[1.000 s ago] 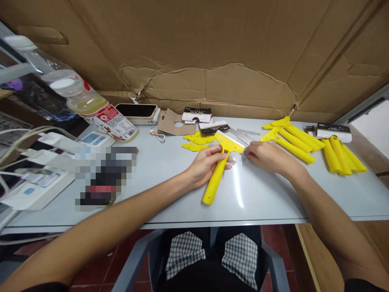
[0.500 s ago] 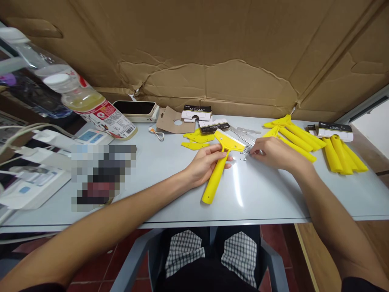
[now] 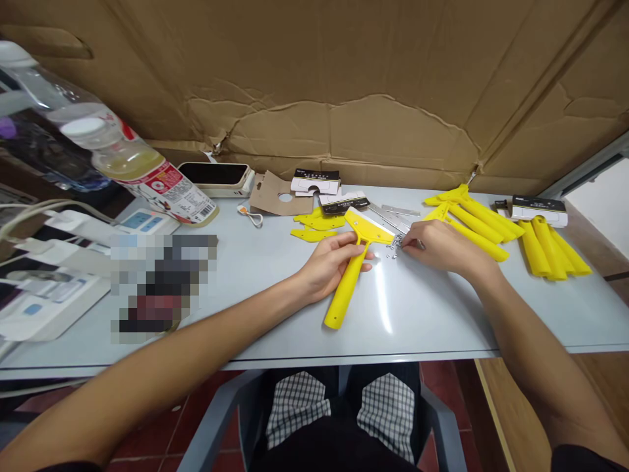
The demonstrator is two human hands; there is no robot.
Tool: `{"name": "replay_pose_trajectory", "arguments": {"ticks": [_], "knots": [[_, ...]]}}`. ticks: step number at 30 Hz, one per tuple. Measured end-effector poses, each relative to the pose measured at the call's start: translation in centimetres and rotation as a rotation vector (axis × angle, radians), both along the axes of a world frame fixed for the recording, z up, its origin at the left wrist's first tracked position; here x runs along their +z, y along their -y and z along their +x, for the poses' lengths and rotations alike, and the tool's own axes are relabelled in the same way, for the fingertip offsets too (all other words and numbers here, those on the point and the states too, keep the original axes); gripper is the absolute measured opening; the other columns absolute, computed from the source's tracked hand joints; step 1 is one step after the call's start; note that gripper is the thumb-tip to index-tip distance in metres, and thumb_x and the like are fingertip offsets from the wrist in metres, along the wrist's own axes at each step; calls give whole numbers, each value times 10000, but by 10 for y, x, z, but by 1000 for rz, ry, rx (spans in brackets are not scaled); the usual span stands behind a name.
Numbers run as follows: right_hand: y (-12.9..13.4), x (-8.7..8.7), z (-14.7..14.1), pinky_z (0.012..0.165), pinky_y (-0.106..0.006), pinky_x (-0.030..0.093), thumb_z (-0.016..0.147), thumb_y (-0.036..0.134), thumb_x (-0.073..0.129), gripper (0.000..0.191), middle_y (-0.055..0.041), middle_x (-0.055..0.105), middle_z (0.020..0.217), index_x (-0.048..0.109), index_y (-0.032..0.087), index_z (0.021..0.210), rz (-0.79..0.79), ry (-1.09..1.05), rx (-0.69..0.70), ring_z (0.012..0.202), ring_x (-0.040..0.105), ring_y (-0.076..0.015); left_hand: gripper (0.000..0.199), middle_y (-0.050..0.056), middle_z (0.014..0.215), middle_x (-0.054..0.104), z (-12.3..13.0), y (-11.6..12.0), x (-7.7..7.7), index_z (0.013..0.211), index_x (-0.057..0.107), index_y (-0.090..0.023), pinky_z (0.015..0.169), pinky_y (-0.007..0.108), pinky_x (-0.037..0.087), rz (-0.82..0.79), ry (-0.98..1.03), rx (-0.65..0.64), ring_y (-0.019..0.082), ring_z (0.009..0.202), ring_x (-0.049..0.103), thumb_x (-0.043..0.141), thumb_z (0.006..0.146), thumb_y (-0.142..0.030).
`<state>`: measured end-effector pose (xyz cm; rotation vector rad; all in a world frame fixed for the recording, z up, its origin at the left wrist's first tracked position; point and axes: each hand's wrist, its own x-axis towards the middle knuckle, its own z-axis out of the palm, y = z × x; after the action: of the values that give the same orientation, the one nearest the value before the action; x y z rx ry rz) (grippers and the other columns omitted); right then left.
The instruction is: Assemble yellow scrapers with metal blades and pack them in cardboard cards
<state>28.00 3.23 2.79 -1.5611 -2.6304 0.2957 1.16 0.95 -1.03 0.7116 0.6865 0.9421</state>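
Observation:
My left hand (image 3: 327, 265) is closed round the neck of a yellow scraper (image 3: 346, 285). The scraper's broad head points away from me with a pale blade along its far edge, and its handle slants toward the table's front. My right hand (image 3: 435, 246) is in a pinch at a small pile of screws (image 3: 394, 245) beside the right end of that head. Whatever sits between those fingertips is too small or hidden to make out. Metal blades (image 3: 388, 216) lie just beyond the screws. Flat yellow plates (image 3: 317, 226) rest left of the scraper head.
More yellow scrapers (image 3: 484, 219) lie to the right, beside yellow handles (image 3: 553, 252) under a black-and-white package (image 3: 539, 210). Behind are cardboard packaging (image 3: 275, 193) and a phone (image 3: 216, 174). At left stand bottles (image 3: 167, 180) and a power strip (image 3: 54, 305). Tall cardboard (image 3: 339, 78) closes off the back.
The whole view has shifted slightly. Both hands keep almost the same places, the left on the scraper and the right pinching at the screws.

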Motion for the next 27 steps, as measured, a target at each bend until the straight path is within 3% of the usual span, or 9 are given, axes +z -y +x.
{"name": "replay_pose_trajectory", "arguments": {"ticks": [7,14,22,27], "knots": [[2,0,-7,692,-365,451,945,286,698,139,-72,805,983,830,242,936,14,2,-47,832,687,-245,217,62,984,674,0,0,0,859,733,-120,700,289,597,4,-5,-3,183,875,717,912,756,-186],[-1,-6,-2,717,-354,464,940,181,661,160,-72,803,976,815,221,937,25,-89,26,825,687,-218,210,60,984,670,-1,0,-1,865,744,-126,707,293,596,13,-13,-8,181,875,710,912,760,-193],[5,21,7,585,-315,432,953,274,743,87,-13,702,803,797,228,902,93,-620,89,649,575,-141,204,60,1000,674,0,1,0,863,750,-123,704,289,613,16,-10,-11,182,878,717,914,757,-183],[9,11,-13,577,-303,443,962,334,773,133,-16,665,793,819,219,914,51,-800,61,671,563,-140,214,50,976,663,0,2,-1,932,790,-124,699,289,612,43,-3,-30,178,870,713,906,765,-188]]}}
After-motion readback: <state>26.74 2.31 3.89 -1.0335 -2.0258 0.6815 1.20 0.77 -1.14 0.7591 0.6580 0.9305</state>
